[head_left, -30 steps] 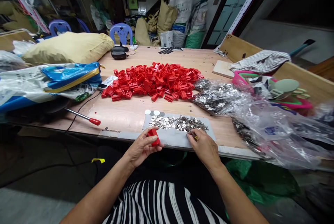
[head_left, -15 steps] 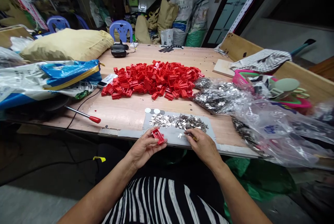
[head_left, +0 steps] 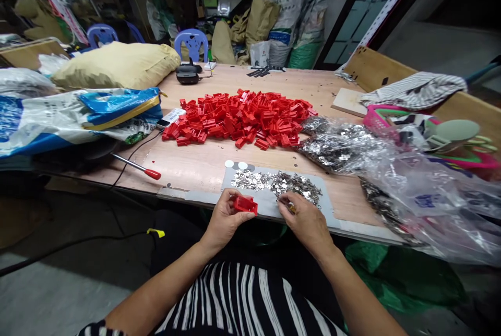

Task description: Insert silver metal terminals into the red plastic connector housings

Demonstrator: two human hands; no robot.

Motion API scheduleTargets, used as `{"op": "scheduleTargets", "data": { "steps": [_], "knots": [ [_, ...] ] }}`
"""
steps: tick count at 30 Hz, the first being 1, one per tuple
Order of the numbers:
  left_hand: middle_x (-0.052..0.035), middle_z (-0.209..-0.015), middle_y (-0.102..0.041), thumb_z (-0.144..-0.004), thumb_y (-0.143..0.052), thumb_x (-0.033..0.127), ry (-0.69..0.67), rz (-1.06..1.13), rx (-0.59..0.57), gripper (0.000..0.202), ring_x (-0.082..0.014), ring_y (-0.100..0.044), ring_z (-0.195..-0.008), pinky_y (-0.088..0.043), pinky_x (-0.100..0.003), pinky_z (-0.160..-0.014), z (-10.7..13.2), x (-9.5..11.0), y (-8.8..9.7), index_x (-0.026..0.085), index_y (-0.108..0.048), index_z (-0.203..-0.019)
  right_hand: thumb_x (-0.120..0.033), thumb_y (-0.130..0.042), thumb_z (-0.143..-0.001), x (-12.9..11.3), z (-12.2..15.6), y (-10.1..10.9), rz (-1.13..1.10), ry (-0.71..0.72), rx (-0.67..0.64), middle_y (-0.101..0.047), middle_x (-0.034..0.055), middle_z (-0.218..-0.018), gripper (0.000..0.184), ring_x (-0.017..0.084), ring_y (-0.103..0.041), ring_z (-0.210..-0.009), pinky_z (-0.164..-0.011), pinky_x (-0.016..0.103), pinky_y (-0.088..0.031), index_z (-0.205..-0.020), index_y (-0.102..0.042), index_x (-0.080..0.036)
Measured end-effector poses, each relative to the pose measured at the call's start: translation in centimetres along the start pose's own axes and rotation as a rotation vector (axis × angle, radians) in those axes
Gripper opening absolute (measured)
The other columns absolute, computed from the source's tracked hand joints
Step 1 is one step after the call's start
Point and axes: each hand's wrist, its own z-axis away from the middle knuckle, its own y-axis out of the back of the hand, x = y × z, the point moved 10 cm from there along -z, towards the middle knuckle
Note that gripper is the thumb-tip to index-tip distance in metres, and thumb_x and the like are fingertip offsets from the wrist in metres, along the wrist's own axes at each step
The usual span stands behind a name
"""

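Note:
My left hand is closed on a red plastic housing, held between thumb and fingers at the table's front edge. The housing is tilted, showing a long side. Just to the right, my right hand pinches a slim tool with a yellowish part, tweezers-like and mostly hidden by the fingers. Whether its tip grips a metal piece I cannot make out. Beyond my hands, on a grey sheet, lie a heap of bright metal pieces and a darker heap of metal clips.
A large pile of red housings lies mid-table. Clear bags of metal parts fill the right side, near a pink basket. At left are a blue-white sack and a lever with a red grip.
My left hand has turned the red housing so its side now faces up. The small metal piece near my right fingertips no longer shows. The whole view has shifted slightly.

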Motion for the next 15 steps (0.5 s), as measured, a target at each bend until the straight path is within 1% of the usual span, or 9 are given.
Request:
{"op": "scheduleTargets", "data": {
  "steps": [3,6,8,10,13,15],
  "knots": [
    [-0.0028,-0.099,-0.070,-0.063,-0.081,0.024,-0.067,-0.142,0.048,0.043,-0.0179,-0.067,-0.088,-0.050,-0.031,-0.086,0.1,0.1,0.4,0.023,-0.048,-0.091,-0.033,-0.051,-0.086,-0.4,-0.2,-0.4,-0.222,-0.007,-0.053,-0.067,-0.0003,-0.080,0.011,0.016,-0.062,-0.067,-0.063,0.026,-0.045,-0.086,-0.058,-0.024],
    [-0.0022,-0.096,-0.070,-0.064,-0.081,0.026,-0.151,-0.315,0.087,0.039,-0.0190,-0.066,-0.088,-0.048,-0.030,-0.085,0.3,0.7,0.6,0.024,-0.053,-0.091,-0.036,-0.051,-0.087,-1.5,-0.2,-0.8,-0.395,0.002,-0.094,-0.063,-0.0006,-0.074,0.014,0.015,-0.058,-0.063,-0.059,0.025,-0.043,-0.084,-0.055,-0.023],
    [-0.0023,-0.099,-0.070,-0.067,-0.079,0.028,-0.200,-0.411,0.088,0.036,-0.0192,-0.066,-0.088,-0.048,-0.029,-0.084,0.5,1.3,0.5,0.025,-0.056,-0.095,-0.034,-0.051,-0.088,-2.6,-0.1,-0.9,-0.430,0.027,-0.117,-0.059,-0.0017,-0.071,0.013,0.014,-0.054,-0.060,-0.056,0.024,-0.040,-0.084,-0.055,-0.022],
    [-0.0025,-0.103,-0.070,-0.071,-0.075,0.029,-0.249,-0.487,0.070,0.033,-0.0194,-0.066,-0.090,-0.047,-0.029,-0.084,0.7,2.0,0.1,0.026,-0.059,-0.100,-0.031,-0.050,-0.088,-3.8,0.1,-0.9,-0.435,0.080,-0.140,-0.057,-0.0021,-0.070,0.011,0.013,-0.051,-0.060,-0.057,0.024,-0.040,-0.084,-0.054,-0.022],
    [-0.0026,-0.103,-0.070,-0.075,-0.072,0.030,-0.296,-0.567,0.041,0.031,-0.0199,-0.066,-0.090,-0.047,-0.029,-0.084,1.0,2.8,-0.6,0.028,-0.063,-0.105,-0.027,-0.048,-0.088,-5.4,0.4,-1.1,-0.438,0.156,-0.197,-0.057,-0.0020,-0.071,0.009,0.013,-0.051,-0.061,-0.059,0.024,-0.040,-0.084,-0.054,-0.022],
    [-0.0026,-0.103,-0.070,-0.076,-0.071,0.030,-0.308,-0.588,0.030,0.031,-0.0205,-0.066,-0.091,-0.047,-0.029,-0.085,1.2,3.1,-0.9,0.028,-0.065,-0.107,-0.025,-0.047,-0.088,-5.9,0.6,-1.3,-0.437,0.182,-0.224,-0.058,-0.0021,-0.071,0.008,0.013,-0.052,-0.062,-0.060,0.024,-0.041,-0.084,-0.054,-0.022]
  ]
}}
